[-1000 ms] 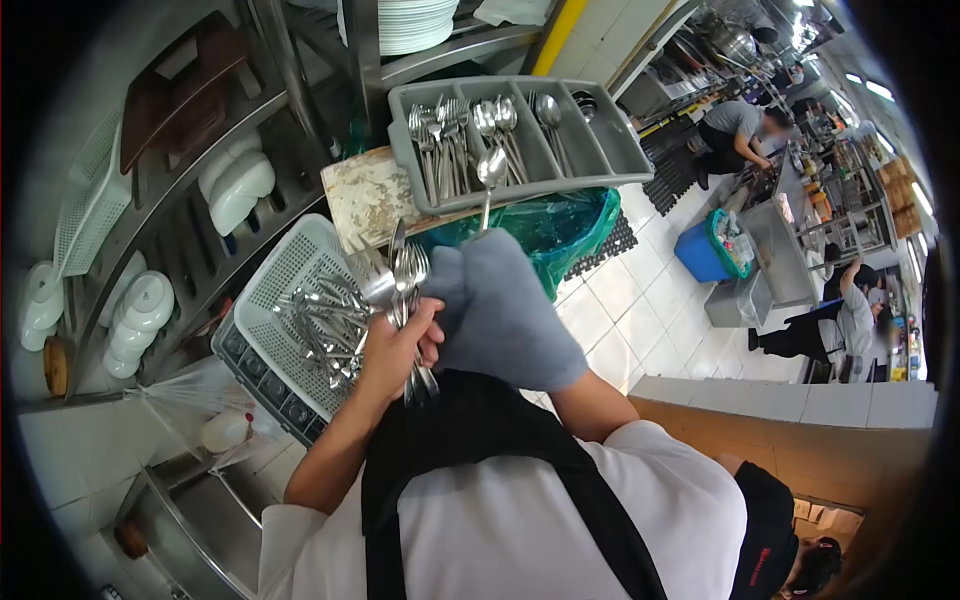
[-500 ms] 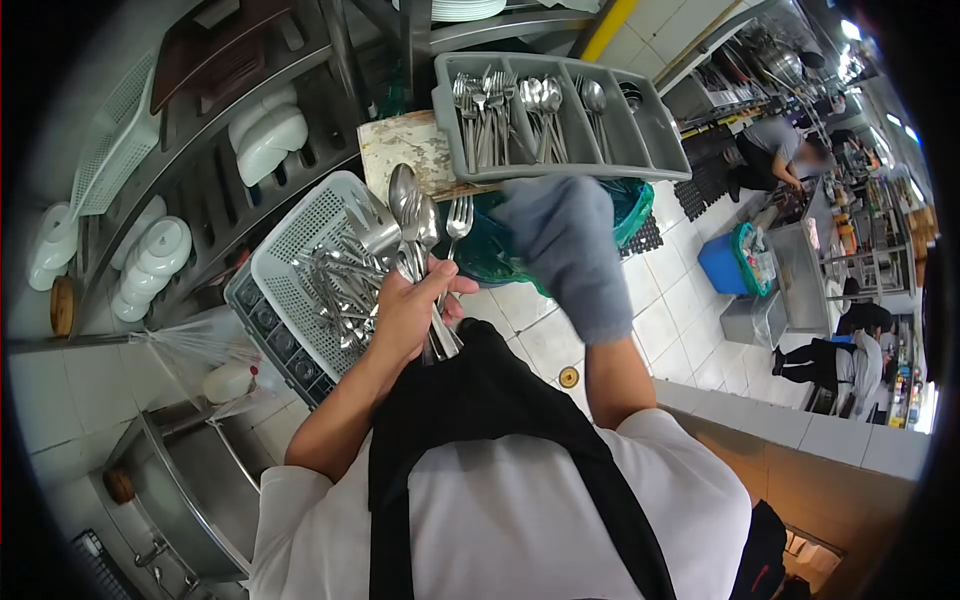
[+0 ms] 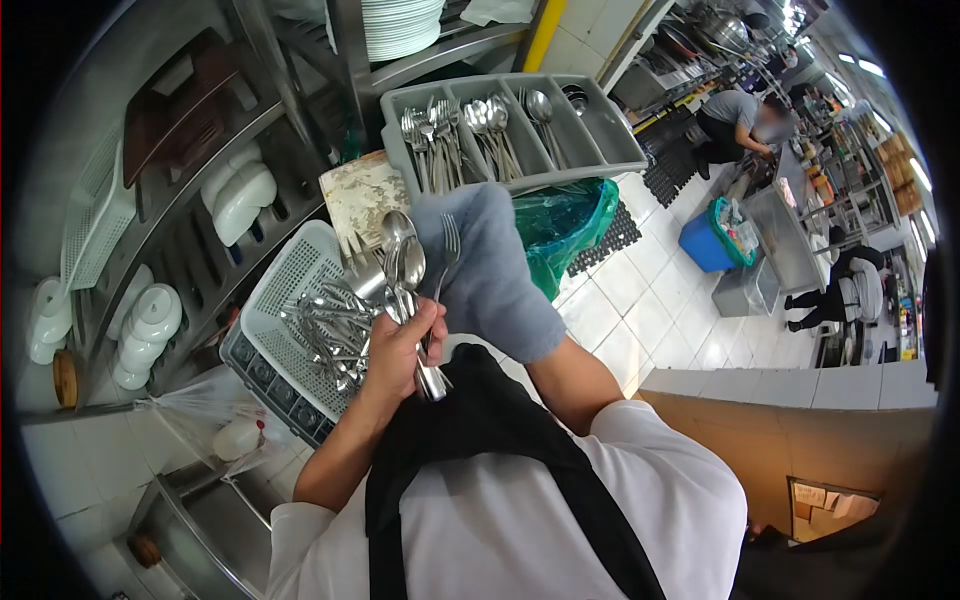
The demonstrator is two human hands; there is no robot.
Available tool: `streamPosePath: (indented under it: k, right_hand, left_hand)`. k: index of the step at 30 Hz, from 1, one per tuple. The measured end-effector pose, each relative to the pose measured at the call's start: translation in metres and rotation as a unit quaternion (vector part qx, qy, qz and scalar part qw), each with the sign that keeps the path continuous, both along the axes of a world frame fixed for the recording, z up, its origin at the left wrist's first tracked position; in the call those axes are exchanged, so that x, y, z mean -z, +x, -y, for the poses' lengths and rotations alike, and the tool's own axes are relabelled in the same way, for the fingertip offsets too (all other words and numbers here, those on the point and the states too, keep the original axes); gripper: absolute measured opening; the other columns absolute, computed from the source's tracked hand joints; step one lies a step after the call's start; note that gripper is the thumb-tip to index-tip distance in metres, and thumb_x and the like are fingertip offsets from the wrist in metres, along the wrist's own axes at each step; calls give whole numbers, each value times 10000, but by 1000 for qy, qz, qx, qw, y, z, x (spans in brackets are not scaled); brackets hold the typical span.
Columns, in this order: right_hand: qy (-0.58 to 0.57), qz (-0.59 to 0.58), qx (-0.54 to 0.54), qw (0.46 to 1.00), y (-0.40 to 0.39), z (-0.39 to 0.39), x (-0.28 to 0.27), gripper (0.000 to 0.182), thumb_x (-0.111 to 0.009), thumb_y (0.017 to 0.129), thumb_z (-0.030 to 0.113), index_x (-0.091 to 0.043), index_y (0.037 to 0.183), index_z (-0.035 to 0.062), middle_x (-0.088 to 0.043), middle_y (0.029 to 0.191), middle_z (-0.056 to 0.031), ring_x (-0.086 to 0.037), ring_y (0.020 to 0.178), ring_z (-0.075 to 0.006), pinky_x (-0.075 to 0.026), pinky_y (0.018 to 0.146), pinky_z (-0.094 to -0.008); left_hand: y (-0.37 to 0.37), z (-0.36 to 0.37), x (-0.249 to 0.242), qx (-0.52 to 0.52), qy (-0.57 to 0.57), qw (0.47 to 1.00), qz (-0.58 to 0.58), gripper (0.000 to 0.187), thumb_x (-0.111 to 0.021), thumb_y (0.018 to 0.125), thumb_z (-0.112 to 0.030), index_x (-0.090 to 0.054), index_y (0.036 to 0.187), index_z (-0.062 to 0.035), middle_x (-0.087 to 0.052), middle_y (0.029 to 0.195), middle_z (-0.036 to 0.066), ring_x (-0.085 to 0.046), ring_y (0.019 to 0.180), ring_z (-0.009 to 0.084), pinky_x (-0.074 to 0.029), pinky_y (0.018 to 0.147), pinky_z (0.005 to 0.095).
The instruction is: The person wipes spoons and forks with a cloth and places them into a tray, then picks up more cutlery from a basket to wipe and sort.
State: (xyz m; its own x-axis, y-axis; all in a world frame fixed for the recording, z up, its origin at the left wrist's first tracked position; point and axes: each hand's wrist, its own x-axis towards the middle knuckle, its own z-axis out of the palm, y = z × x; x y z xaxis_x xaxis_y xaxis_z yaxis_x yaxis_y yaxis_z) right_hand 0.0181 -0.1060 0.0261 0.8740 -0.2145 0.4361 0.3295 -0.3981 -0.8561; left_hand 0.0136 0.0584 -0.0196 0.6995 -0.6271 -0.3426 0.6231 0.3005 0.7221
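My left hand (image 3: 405, 345) is closed around a bunch of spoons (image 3: 400, 240) and forks, their heads pointing up and handles sticking out below the fist. One fork (image 3: 451, 240) leans out to the right of the bunch. A thick grey cloth (image 3: 490, 280) covers my right hand and hides its fingers; bare skin shows only from the forearm (image 3: 575, 385). The cloth is right behind the leaning fork and overlaps it in this view. Left of my left hand, a pale perforated basket (image 3: 262, 318) holds a heap of loose cutlery (image 3: 325, 335).
Ahead stands a grey divided cutlery tray (image 3: 620, 140) with sorted forks and spoons. A green plastic bag (image 3: 565, 230) hangs below it. Metal shelves with white cups (image 3: 155, 310) and plates (image 3: 400, 30) line the left. A person (image 3: 730, 115) works far right near a blue bin (image 3: 708, 240).
My right hand with the grey cloth has come left and closer, from below the tray to beside the cutlery bunch. The whole view has shifted; my left hand keeps its hold.
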Motion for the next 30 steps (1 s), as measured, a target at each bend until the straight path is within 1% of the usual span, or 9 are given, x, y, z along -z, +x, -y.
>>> streamPosePath:
  k: [2,5,8,12,19,21,25,26,30]
  right_hand:
    - [6,-42,-1,999,1,0,-2,267,-734,688,60,-542,873,37,-542,774,-113,-560,779,-207,-464,703,-322]
    - [-257,-80,12,963,-21,-9,-14,214,-705,708,76,-563,864,42,-529,713,-98,-556,703,-210,-464,656,-326]
    - [-368,-54,13,928,-8,-9,11,164,-677,728,91,-584,856,47,-516,652,-84,-552,627,-214,-463,610,-330]
    - [-400,2,49,915,37,18,44,126,-655,739,114,-609,840,55,-519,610,-68,-556,562,-218,-462,563,-335]
    - [-401,-105,215,884,7,7,-30,153,-702,673,169,-641,783,83,-628,748,-59,-609,641,-221,-457,566,-338]
    - [-404,-103,210,884,9,-2,-27,157,-708,664,177,-646,775,87,-644,767,-58,-616,652,-221,-456,566,-338]
    - [-578,-183,17,795,20,-18,21,123,-692,682,112,-636,772,50,-633,687,-129,-645,629,-276,-485,563,-364]
    - [-351,57,-5,934,28,-13,27,170,-698,663,132,-654,805,50,-608,661,-149,-636,616,-291,-480,553,-370]
    - [-499,-76,41,862,16,-3,-16,96,-666,708,165,-670,761,85,-602,637,-119,-644,629,-264,-473,564,-357]
  left_hand:
    - [3,2,-7,-34,33,998,36,195,-601,932,-193,-577,944,0,-616,734,70,-544,512,107,-415,428,228]
    - [9,7,-12,-79,113,988,72,158,-595,927,-158,-575,924,-1,-625,736,76,-574,525,113,-467,455,231]
    - [4,5,-8,-75,107,987,94,165,-590,933,-159,-583,921,5,-625,724,78,-564,508,109,-459,447,232]
    - [2,-1,-14,-27,119,983,140,169,-577,942,-167,-590,911,-1,-619,703,70,-552,499,91,-440,428,225]
    - [2,-17,-10,-12,145,983,115,184,-577,943,-183,-593,889,-8,-607,684,56,-517,477,76,-426,416,222]
    - [4,-17,-6,-39,123,983,131,191,-569,948,-189,-592,910,-3,-623,713,70,-525,493,76,-432,432,223]
    - [7,-12,-6,-29,133,982,131,203,-561,953,-193,-590,944,8,-643,755,93,-554,519,88,-458,457,230]
    - [6,-10,-9,-24,132,984,115,214,-558,955,-196,-587,957,17,-653,784,110,-579,540,107,-476,472,237]
    - [1,-10,-7,-12,117,987,108,281,-554,960,-224,-572,990,55,-668,848,164,-648,616,175,-526,524,265]
